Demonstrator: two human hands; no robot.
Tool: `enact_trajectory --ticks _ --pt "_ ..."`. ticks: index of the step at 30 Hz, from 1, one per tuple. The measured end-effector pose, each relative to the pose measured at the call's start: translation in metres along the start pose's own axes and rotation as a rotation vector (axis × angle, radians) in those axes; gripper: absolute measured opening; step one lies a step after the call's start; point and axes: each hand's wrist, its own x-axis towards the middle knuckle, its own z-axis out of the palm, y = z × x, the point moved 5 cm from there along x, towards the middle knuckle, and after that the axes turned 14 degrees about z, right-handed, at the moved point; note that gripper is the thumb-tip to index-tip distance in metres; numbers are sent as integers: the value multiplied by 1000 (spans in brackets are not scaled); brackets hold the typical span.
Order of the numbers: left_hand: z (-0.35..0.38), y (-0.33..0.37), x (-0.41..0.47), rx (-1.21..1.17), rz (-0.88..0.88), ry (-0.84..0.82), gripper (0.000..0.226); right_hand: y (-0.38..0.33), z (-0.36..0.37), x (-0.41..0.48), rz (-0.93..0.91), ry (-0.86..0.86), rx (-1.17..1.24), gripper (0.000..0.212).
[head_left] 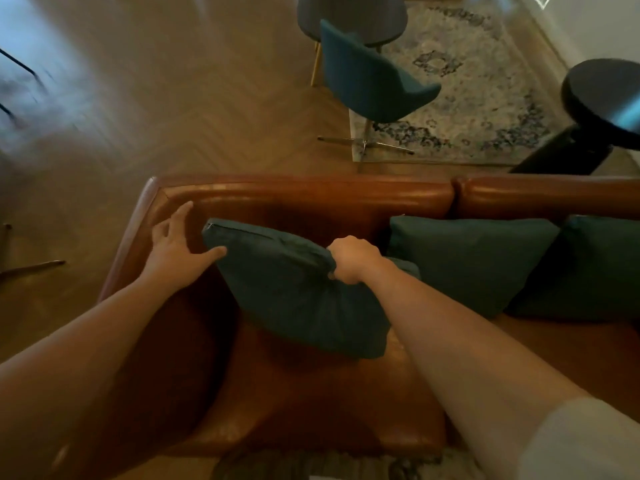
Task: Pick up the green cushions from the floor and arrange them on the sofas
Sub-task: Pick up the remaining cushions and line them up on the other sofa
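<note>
Brown leather sofa [311, 403]: one green cushion [294, 292] tilted on seat, right hand [349, 259] fisted on its top edge; left hand [176, 244] spread open, thumb touching cushion corner. Two more cushions [471, 261] upright against backrest. Beyond: teal chair [370, 81], patterned rug [485, 81]

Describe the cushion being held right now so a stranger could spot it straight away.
Find the brown leather sofa. Three green cushions sit on it; take the one nearest its left end. Unlike the two upright against the backrest, it is tilted, its zip edge showing, gripped by the right hand.
</note>
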Motion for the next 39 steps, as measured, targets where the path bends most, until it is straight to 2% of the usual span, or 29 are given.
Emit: enact_trajectory --ticks 3,7,9,11,13,16,18,21,23,25,27,31,34,36,38,39 --pt "14 -31 40 -159 -86 -105 128 -9 -4 40 -56 -70 -26 11" --pt "46 -63 84 -413 -182 -90 118 -20 -4 91 -102 -99 -56 17" --pt "63 -79 106 -417 -208 -27 115 -22 6 120 -87 -107 -61 22" --pt "82 -92 125 -393 -238 60 109 -22 20 148 -48 -77 -66 40" --pt "99 -101 132 -501 -295 146 107 -17 26 161 -1 95 -89 66" --pt "126 -114 140 -744 -348 154 123 -3 34 167 113 415 -30 90" --pt "138 -113 138 -820 -325 123 110 12 41 154 122 632 105 94" --pt "150 -112 135 -871 -305 142 104 45 56 129 203 883 478 87" --pt "152 -110 137 -881 -302 173 103 65 74 126 357 857 747 91" --pt "150 -107 144 -859 -299 190 102 68 89 135 433 649 1085 105" --pt "149 -104 150 -824 -282 187 103 60 93 142 435 474 1292 115" --pt "147 -109 155 -782 -299 213 103 53 90 142 467 430 1295 114" --pt "146 -119 153 -756 -348 176 127 46 95 144 458 349 1276 116" --pt "145 -118 152 -748 -366 159 130 45 93 149 449 316 1276 118" --pt "136 -108 150 -590 -319 237 122 46 86 146 467 386 1147 118" --pt "126 -101 147 -427 -267 310 116 43 81 139 473 485 1002 113"
